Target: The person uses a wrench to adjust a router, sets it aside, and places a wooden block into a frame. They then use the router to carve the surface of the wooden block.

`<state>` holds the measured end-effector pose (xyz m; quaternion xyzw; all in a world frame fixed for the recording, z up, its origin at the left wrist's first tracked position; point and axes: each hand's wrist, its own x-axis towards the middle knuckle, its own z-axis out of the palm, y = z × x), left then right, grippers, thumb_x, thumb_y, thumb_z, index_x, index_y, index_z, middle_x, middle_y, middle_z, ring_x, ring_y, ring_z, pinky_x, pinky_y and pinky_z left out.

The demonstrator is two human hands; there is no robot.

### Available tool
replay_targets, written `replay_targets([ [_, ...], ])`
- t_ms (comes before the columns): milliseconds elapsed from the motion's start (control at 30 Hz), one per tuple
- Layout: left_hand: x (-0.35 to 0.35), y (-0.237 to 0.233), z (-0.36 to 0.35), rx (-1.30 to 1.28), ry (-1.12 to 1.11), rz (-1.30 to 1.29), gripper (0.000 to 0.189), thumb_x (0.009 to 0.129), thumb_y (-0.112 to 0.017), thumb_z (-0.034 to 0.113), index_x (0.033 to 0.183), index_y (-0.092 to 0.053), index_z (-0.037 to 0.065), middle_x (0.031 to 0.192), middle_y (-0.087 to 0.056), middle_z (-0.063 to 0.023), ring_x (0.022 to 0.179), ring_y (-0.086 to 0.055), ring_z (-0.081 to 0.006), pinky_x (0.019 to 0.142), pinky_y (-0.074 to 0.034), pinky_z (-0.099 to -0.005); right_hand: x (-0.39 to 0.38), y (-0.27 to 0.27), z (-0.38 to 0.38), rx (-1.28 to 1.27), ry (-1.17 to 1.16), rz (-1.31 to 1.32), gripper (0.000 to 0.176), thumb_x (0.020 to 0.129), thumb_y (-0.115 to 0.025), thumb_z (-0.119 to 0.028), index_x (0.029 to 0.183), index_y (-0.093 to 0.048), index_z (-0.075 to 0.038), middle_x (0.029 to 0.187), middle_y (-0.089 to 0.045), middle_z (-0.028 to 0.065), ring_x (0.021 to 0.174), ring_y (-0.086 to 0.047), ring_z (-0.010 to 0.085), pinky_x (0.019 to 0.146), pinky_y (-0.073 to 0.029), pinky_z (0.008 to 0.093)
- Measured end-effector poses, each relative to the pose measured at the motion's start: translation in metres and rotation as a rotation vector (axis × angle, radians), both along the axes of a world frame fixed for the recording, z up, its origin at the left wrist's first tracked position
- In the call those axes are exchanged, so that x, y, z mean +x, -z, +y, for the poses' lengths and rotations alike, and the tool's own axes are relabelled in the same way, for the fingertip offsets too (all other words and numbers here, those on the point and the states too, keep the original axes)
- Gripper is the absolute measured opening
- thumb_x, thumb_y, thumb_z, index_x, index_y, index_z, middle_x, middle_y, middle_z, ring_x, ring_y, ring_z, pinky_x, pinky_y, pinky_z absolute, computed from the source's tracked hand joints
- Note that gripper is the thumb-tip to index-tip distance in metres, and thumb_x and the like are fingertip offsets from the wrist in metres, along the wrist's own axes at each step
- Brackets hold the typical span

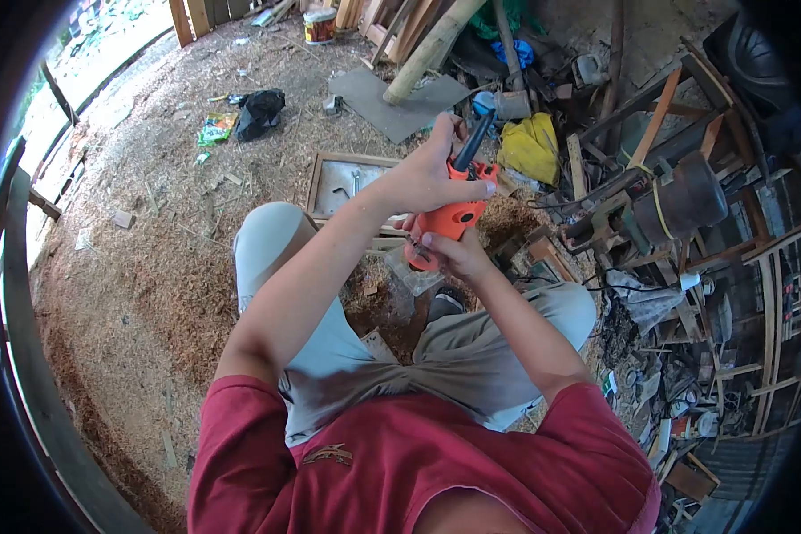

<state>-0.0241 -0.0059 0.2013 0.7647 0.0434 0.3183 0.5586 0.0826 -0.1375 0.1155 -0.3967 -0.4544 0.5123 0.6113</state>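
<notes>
An orange power tool (pixel 447 220) with a black cord end pointing up is held between both hands above my lap. My left hand (pixel 429 173) wraps round its upper part beside the black piece (pixel 476 140). Lower down, my right hand (pixel 461 254) closes on the tool's underside, its thumb against the orange body. Parts of the fingers are hidden behind the tool. Below the hands a wooden-framed tray (pixel 314 189) lies on the ground with small metal tools (pixel 356 183) in it.
Wood shavings cover the ground (pixel 142 222). A black plastic bag (pixel 260 114) lies at the upper left. A wooden pole (pixel 432 49) stands on a grey sheet ahead. At the right are a yellow cloth (pixel 529 149), a motor (pixel 681 200) and stacked wood scraps.
</notes>
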Motion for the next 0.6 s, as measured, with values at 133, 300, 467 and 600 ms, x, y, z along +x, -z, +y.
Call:
replay_targets([
  [133,-0.005,-0.034,-0.021,-0.043,0.098,-0.075,0.081,0.083,-0.089,0.038,0.129,-0.034,0.001,0.109,-0.062,-0.0155,0.105,-0.059,-0.0173,0.098,-0.049,-0.0315,-0.013,-0.03,-0.019,0.069,0.085,-0.033,0.029,0.087,-0.077,-0.006,0.112,-0.064,-0.003,0.102,-0.071,0.0079,0.099,-0.07,0.0207,0.087,-0.059,0.0383],
  [300,-0.022,-0.102,-0.047,0.168,0.059,0.074,0.08,0.087,-0.087,0.039,0.136,-0.036,0.001,0.125,-0.065,-0.0179,0.116,-0.06,-0.0183,0.106,-0.05,-0.0364,-0.005,-0.073,-0.037,0.137,0.188,-0.244,0.034,0.084,-0.082,-0.01,0.113,-0.064,-0.003,0.107,-0.073,0.01,0.096,-0.071,0.0199,0.084,-0.059,0.0361],
  [467,-0.002,-0.153,-0.066,0.277,0.148,-0.005,0.083,0.087,-0.087,0.039,0.137,-0.035,-0.002,0.129,-0.065,-0.0176,0.119,-0.061,-0.0208,0.108,-0.049,-0.0363,-0.002,-0.13,-0.056,0.227,0.208,-0.18,0.042,0.083,-0.078,-0.012,0.119,-0.061,0.002,0.11,-0.069,0.0145,0.099,-0.073,0.0274,0.089,-0.06,0.0414],
  [600,0.019,-0.171,-0.07,0.304,0.162,-0.117,0.089,0.089,-0.085,0.045,0.139,-0.03,-0.004,0.132,-0.062,-0.0183,0.123,-0.061,-0.0218,0.111,-0.047,-0.0366,0.015,-0.15,-0.062,0.28,0.284,-0.187,0.043,0.084,-0.078,-0.01,0.121,-0.06,0.001,0.11,-0.071,0.016,0.096,-0.074,0.0281,0.087,-0.061,0.0423],
])
